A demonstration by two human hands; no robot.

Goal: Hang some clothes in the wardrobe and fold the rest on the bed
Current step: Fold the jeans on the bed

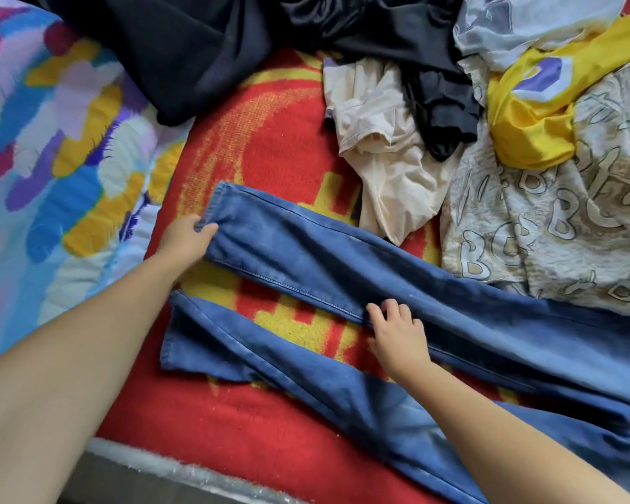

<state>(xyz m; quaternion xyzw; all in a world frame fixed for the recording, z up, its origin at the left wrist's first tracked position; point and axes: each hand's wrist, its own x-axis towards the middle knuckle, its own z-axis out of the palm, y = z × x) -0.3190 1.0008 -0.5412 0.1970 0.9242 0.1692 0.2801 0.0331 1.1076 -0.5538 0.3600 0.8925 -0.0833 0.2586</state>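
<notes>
A pair of blue jeans (433, 296) lies spread across the red and yellow blanket (270, 158), its two legs pointing left and slightly apart. My left hand (188, 238) pinches the hem of the far leg between thumb and fingers. My right hand (397, 332) rests on the inner seam of that same leg, halfway along it, with the fingers bent and pressing on the denim.
A heap of unfolded clothes lies at the back right: a cream shirt (386, 147), a yellow garment (531, 114), a lettered beige top (546, 227) and black clothes (204, 41). A multicoloured quilt (51, 147) covers the left. The bed's front edge (182, 474) is near me.
</notes>
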